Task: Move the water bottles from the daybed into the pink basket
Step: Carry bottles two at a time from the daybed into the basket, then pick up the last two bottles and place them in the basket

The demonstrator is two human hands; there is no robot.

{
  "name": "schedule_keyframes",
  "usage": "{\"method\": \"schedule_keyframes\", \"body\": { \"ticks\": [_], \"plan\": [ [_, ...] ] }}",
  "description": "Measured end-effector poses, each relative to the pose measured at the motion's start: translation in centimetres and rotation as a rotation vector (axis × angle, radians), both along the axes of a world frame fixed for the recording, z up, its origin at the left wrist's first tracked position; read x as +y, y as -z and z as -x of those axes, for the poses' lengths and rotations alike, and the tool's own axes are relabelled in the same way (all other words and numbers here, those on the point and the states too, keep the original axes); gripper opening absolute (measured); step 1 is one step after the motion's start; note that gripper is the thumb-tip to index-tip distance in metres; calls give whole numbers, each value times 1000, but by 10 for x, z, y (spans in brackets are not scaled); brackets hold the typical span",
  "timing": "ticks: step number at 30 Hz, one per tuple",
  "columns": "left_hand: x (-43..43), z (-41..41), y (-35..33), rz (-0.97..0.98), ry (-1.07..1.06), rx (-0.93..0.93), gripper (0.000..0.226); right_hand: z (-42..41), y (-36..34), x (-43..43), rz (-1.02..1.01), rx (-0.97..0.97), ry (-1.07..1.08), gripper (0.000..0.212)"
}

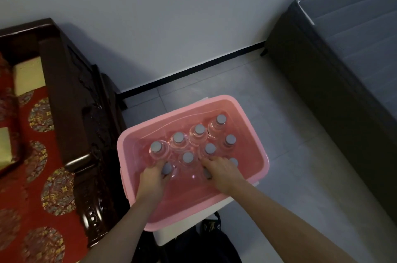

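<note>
The pink basket (137,131) stands in the middle on a white stool, beside the daybed (40,155) with its red patterned cushion. Several clear water bottles with grey caps (199,129) stand upright inside the basket in rows. Both my hands reach down into the basket's near half. My left hand (151,179) is closed around a bottle with a grey cap (167,168) in the near row. My right hand (223,173) grips another bottle (207,173), whose cap shows under my fingers. No bottle is visible on the part of the daybed in view.
The daybed's dark carved wooden armrest (86,133) runs close along the basket's left side. A dark bed (343,69) fills the right. Grey tiled floor (300,155) lies between. A black shoe (211,224) and the white stool (169,237) sit below the basket.
</note>
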State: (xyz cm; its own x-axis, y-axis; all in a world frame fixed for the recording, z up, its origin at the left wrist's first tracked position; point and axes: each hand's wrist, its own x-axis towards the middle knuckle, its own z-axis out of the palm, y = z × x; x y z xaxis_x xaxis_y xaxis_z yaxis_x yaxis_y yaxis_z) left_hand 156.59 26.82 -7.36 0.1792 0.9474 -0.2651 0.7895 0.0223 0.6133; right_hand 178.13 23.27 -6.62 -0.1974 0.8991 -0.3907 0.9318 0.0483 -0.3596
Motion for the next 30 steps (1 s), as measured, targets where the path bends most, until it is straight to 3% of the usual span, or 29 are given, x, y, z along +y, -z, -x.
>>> {"method": "schedule_keyframes", "body": {
  "ticks": [6, 13, 16, 19, 23, 27, 30],
  "plan": [
    [4, 1, 3, 2, 2, 9, 35, 2, -1, 1, -5, 8, -20, 24],
    [26, 9, -10, 128, 128, -16, 45, -5, -15, 2, 46, 34, 8, 44],
    [47, 10, -37, 160, 150, -92, 36, -17, -44, 12, -20, 121, 134, 34],
    [71, 8, -76, 52, 109, -189, 17, -34, -87, 32, -231, 196, 278, 27],
    [96, 5, -134, -183, -50, -248, 30, -45, -150, 59, -529, 144, 440, 40],
    [98, 16, -207, -387, -119, -390, 44, -33, -230, 77, -676, 50, 392, 62],
    [94, 37, -262, -544, -187, -395, 49, -16, -281, 80, -794, 36, 296, 65]
  ]
}}
